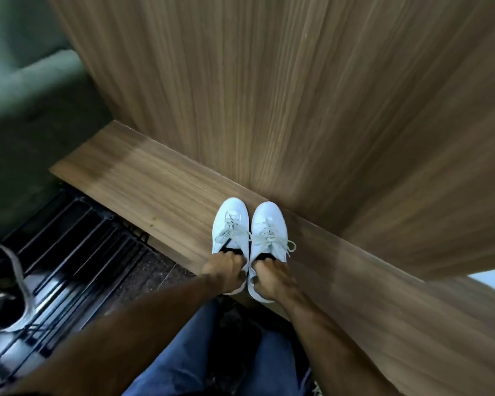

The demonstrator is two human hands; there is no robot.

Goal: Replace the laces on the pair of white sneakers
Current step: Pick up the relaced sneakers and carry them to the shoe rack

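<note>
Wood-grain shelf (160, 192), seemingly matt white sneakers (249, 227)

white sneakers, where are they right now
In the head view the white sneakers sit side by side on the wooden ledge, toes toward the wood panel, each heel gripped by one hand.

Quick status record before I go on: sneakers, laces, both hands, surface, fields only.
sneakers: two white sneakers, left one and right one, side by side, toes toward the wooden wall
laces: old laces still threaded in both, ends loose
left hand: fingers in the heel opening of the left sneaker
right hand: gripping the heel of the right sneaker
surface: wooden ledge
new laces: none in view
</note>
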